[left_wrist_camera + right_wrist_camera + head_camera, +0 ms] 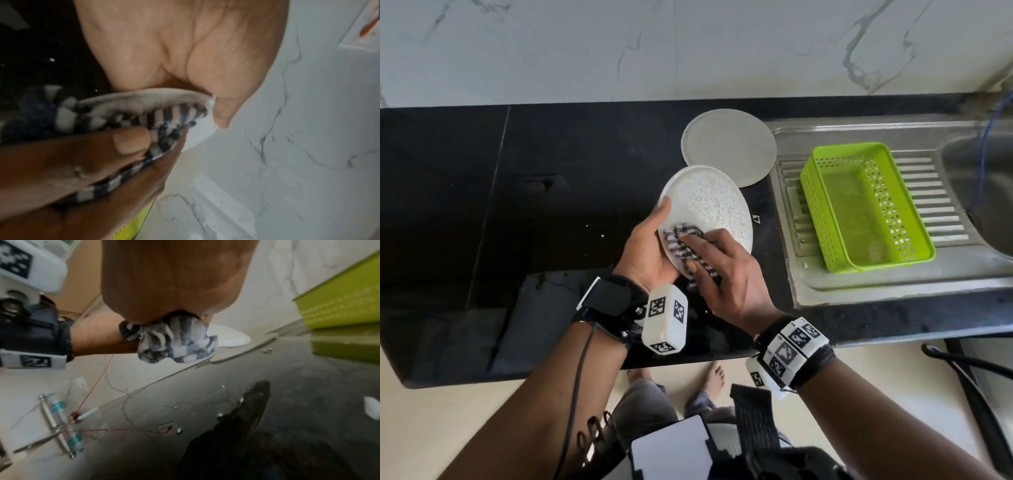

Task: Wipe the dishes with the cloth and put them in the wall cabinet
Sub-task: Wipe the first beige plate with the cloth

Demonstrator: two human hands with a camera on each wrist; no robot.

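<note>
Black table [551, 205] below: our left hand [647, 250] gripped the speckled plate [709, 202] above it; right hand [726, 274] clutched the striped cloth [683, 240] against its near face. Second plate [729, 147] lay beyond.

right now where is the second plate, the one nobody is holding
In the head view the second plate lies flat on the black counter, just left of the sink and behind the held plate.

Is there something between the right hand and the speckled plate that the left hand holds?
Yes. The striped cloth lies between the right hand and the speckled plate; the fingers press it onto the plate's near part. The left hand grips the plate's rim directly.
</note>
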